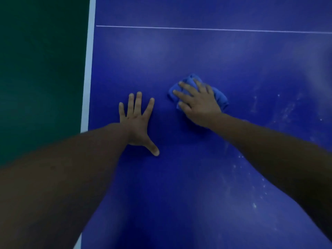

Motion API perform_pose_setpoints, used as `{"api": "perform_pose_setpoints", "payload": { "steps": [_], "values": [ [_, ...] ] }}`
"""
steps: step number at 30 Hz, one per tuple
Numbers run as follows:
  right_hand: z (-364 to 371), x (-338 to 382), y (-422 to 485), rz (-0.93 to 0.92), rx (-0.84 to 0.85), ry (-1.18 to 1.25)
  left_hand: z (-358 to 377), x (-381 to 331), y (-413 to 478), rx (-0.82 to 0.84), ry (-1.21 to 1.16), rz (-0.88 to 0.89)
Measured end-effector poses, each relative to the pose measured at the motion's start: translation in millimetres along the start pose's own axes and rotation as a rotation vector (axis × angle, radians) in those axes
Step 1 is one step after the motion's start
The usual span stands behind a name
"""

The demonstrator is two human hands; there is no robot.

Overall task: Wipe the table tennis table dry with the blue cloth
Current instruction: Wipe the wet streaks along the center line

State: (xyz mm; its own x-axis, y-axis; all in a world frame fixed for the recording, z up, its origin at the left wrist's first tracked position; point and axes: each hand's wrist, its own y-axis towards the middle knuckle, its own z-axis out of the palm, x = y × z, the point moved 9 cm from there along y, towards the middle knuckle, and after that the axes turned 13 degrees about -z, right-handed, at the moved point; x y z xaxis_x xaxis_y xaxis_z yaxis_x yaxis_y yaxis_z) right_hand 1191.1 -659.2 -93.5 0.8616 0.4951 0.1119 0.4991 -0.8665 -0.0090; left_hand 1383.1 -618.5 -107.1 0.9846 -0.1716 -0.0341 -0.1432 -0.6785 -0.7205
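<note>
The blue table tennis table (197, 54) fills most of the head view. A bunched blue cloth (220, 98) lies on it right of centre, and my right hand (197, 103) presses flat on top of it, fingers spread and pointing up-left. To the left of the cloth, my left hand (138, 121) rests palm down on the bare table surface, fingers apart and holding nothing. Pale wet streaks and droplets (255, 203) show on the table to the right and lower right of the cloth.
The table's white edge band (88, 69) runs down its left side, with dark green floor (39, 69) beyond it. A thin white line (215, 29) crosses the table near the top of the view.
</note>
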Motion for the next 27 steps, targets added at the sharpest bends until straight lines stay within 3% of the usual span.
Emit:
{"api": "perform_pose_setpoints", "payload": {
  "steps": [3,6,9,11,14,16,18,23,27],
  "values": [
    [17,96,-60,-0.170,0.063,0.010,6,10,-19,-0.139,-0.099,0.099],
    [34,209,-153,-0.491,0.176,0.085,53,30,-66,-0.203,-0.102,0.236],
    [41,235,-182,-0.727,0.295,0.071,107,62,-111,-0.254,-0.196,0.186],
    [41,199,-135,-0.564,0.290,0.016,127,79,-131,-0.325,-0.246,0.130],
    [22,128,-63,0.016,0.211,0.085,155,99,-155,-0.344,-0.258,0.055],
    [18,128,-45,0.181,0.179,0.137,165,110,-163,-0.342,-0.292,0.013],
    [22,172,-41,0.145,0.163,0.120,174,118,-172,-0.345,-0.320,0.014],
    [54,380,-137,-0.289,0.201,0.121,193,145,-198,-0.359,-0.383,0.075],
    [62,425,-206,-0.497,0.308,0.119,217,158,-226,-0.279,-0.357,0.140]
  ]
}}
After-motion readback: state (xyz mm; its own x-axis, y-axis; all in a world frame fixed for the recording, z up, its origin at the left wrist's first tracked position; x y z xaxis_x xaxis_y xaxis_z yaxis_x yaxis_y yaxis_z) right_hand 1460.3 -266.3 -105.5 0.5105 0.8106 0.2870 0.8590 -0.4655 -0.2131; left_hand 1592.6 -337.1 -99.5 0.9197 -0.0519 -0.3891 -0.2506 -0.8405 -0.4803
